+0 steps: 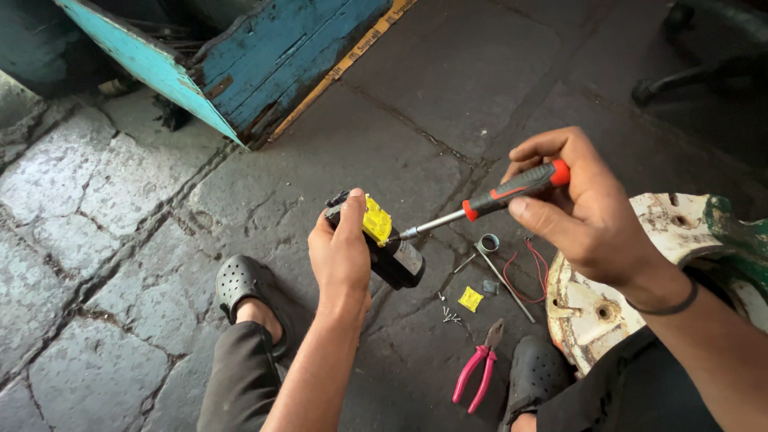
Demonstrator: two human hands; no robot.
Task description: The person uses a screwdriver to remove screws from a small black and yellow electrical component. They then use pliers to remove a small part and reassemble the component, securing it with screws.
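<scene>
My left hand (342, 254) grips a small black electric part (398, 261) with a yellow plastic piece (376, 220) on its top, held above the stone floor between my knees. My right hand (580, 210) holds a screwdriver (500, 194) with a grey and orange handle. Its metal tip touches the black part just beside the yellow piece.
On the stone floor below lie pink-handled pliers (478, 374), a few small screws (450, 315), a yellow scrap (470, 299), a thin rod with a ring (500, 272) and red wire (534, 268). A worn white and green metal object (688, 240) sits at right. Blue wooden boards (272, 56) lean at the top.
</scene>
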